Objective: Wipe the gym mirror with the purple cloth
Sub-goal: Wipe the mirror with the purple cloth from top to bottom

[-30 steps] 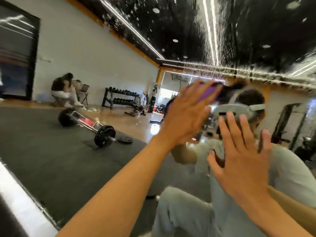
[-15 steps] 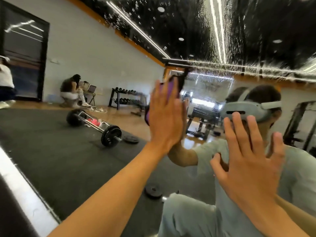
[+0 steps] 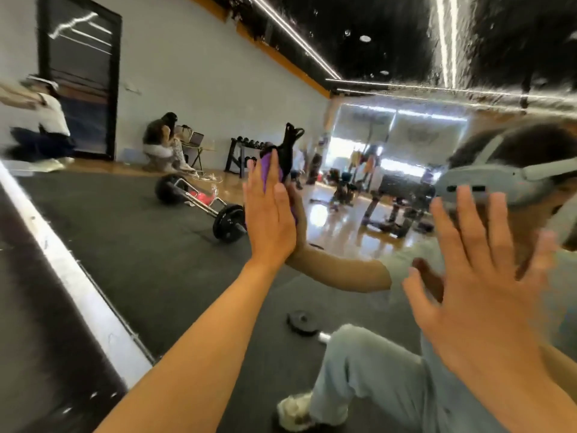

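Nearest the camera, the right hand (image 3: 477, 276) is spread flat with fingers wide apart, and nothing is held in its grip; it appears to be braced against the glass, though contact cannot be confirmed. Farther out, the left hand (image 3: 270, 210) is pressed flat, fingers together, over the purple cloth (image 3: 267, 170), which is pinned between the palm and the gym mirror (image 3: 156, 260); only a strip of purple is seen past the fingertips. Beyond, in the reflection, a barbell (image 3: 218, 210) is seen on the dark floor mat (image 3: 125, 232), and droplets or streaks are visible across the upper glass.

Several risks are judged from here. The cloth is held by pressure alone, so it could be dropped if the palm is lifted mid-stroke. Fresh smears could be left by the bare right palm. The wet upper area could be missed if strokes are kept low.
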{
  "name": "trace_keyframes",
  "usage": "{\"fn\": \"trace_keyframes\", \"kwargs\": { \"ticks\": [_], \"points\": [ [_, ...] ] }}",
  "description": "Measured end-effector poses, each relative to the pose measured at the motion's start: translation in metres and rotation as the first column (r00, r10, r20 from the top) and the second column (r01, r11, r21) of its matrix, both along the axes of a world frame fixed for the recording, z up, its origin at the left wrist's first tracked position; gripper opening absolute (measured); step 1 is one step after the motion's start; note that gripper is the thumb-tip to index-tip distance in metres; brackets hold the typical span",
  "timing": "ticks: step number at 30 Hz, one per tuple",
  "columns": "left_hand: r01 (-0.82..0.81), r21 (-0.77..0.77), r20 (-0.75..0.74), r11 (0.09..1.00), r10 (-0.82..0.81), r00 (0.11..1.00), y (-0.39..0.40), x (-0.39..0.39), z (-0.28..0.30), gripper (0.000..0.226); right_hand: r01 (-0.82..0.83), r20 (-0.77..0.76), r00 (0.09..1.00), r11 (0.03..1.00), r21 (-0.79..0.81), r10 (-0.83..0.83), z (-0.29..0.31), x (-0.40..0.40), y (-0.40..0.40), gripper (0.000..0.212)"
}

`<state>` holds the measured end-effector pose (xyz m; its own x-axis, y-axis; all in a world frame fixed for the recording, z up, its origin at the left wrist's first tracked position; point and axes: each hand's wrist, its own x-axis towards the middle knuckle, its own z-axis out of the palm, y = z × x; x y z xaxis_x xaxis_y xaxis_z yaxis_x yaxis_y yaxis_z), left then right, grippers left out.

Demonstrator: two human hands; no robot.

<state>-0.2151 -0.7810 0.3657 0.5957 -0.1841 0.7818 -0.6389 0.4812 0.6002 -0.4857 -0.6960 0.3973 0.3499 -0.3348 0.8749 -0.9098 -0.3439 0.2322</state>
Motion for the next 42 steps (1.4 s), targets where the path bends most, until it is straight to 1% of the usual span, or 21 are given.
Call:
{"fn": "trace_keyframes", "kwargs": {
  "ticks": [4,7,10,12,14,17,19,21,22,24,25,26,29,30,31,32,34,36,39,42],
  "points": [
    [0.012,0.025,-0.252,1.000,-0.005,0.968,0.001,0.011,-0.063,0.050,0.016,-0.111,0.994,0.998,0.069,-0.008,-0.032,0.027,-0.003,0.086],
    [-0.008,0.119,-0.374,0.993,0.052,0.926,-0.001,0.014,-0.116,0.053,-0.004,-0.164,0.986,0.994,0.107,0.022,-0.058,0.044,-0.003,0.086],
    [0.039,0.171,-0.536,0.985,0.060,0.842,-0.003,0.016,-0.170,0.057,0.008,-0.248,0.968,0.991,0.136,0.027,-0.087,0.057,-0.004,0.087],
    [0.060,0.190,-0.608,0.980,0.070,0.791,-0.002,0.012,-0.207,0.062,-0.004,-0.285,0.958,0.990,0.139,0.044,-0.105,0.064,-0.007,0.089],
    [0.086,0.183,-0.684,0.979,0.065,0.726,-0.001,0.004,-0.242,0.057,0.006,-0.330,0.943,0.991,0.132,0.039,-0.122,0.069,-0.009,0.090],
    [0.118,0.130,-0.781,0.984,0.029,0.624,0.005,-0.011,-0.298,0.050,0.013,-0.365,0.930,0.986,0.167,0.050,-0.148,0.080,-0.008,0.088],
    [0.156,0.114,-0.807,0.981,0.000,0.591,0.011,-0.018,-0.334,0.052,0.022,-0.420,0.905,0.980,0.197,0.064,-0.169,0.090,-0.008,0.087],
    [0.188,0.129,-0.798,0.974,-0.011,0.602,0.015,-0.021,-0.360,0.053,0.007,-0.469,0.878,0.978,0.208,0.093,-0.190,0.095,-0.011,0.088],
    [0.190,0.120,-0.812,0.974,-0.014,0.584,0.013,-0.020,-0.372,0.053,0.008,-0.494,0.864,0.979,0.203,0.095,-0.198,0.097,-0.014,0.089],
    [0.185,0.073,-0.864,0.980,-0.031,0.503,0.009,-0.017,-0.390,0.053,0.019,-0.519,0.851,0.982,0.190,0.083,-0.207,0.099,-0.018,0.090],
    [0.183,0.063,-0.879,0.981,-0.033,0.476,0.009,-0.015,-0.397,0.053,0.026,-0.518,0.852,0.983,0.184,0.075,-0.208,0.100,-0.020,0.089],
    [0.186,0.075,-0.884,0.980,-0.021,0.467,0.008,-0.013,-0.404,0.053,0.034,-0.519,0.852,0.983,0.178,0.065,-0.209,0.101,-0.021,0.088],
    [0.227,0.154,-0.873,0.962,0.025,0.488,0.011,-0.010,-0.423,0.054,0.049,-0.520,0.852,0.981,0.190,0.059,-0.212,0.103,-0.023,0.086],
    [0.215,0.153,-0.893,0.965,0.041,0.449,0.011,-0.010,-0.430,0.052,0.048,-0.519,0.852,0.977,0.206,0.067,-0.213,0.103,-0.024,0.085],
    [0.197,0.140,-0.918,0.970,0.053,0.394,0.012,-0.009,-0.433,0.051,0.048,-0.519,0.852,0.975,0.215,0.072,-0.214,0.102,-0.026,0.085],
    [0.173,0.163,-0.927,0.971,0.090,0.364,0.013,-0.009,-0.440,0.050,0.055,-0.524,0.849,0.976,0.211,0.066,-0.214,0.102,-0.027,0.084],
    [0.189,0.218,-0.926,0.958,0.142,0.349,0.015,-0.011,-0.445,0.051,0.082,-0.553,0.833,0.983,0.166,0.024,-0.214,0.102,-0.028,0.083],
    [0.200,0.233,-0.928,0.952,0.156,0.338,0.016,-0.012,-0.445,0.051,0.100,-0.579,0.815,0.989,0.110,-0.018,-0.215,0.101,-0.029,0.082],
    [0.167,0.240,-0.923,0.956,0.171,0.346,0.014,-0.014,-0.446,0.052,0.125,-0.613,0.787,0.991,0.048,-0.070,-0.215,0.100,-0.031,0.082],
    [0.166,0.220,-0.942,0.961,0.165,0.291,0.015,-0.017,-0.434,0.052,0.125,-0.630,0.771,0.992,0.011,-0.090,-0.214,0.099,-0.031,0.082]
  ]
}}
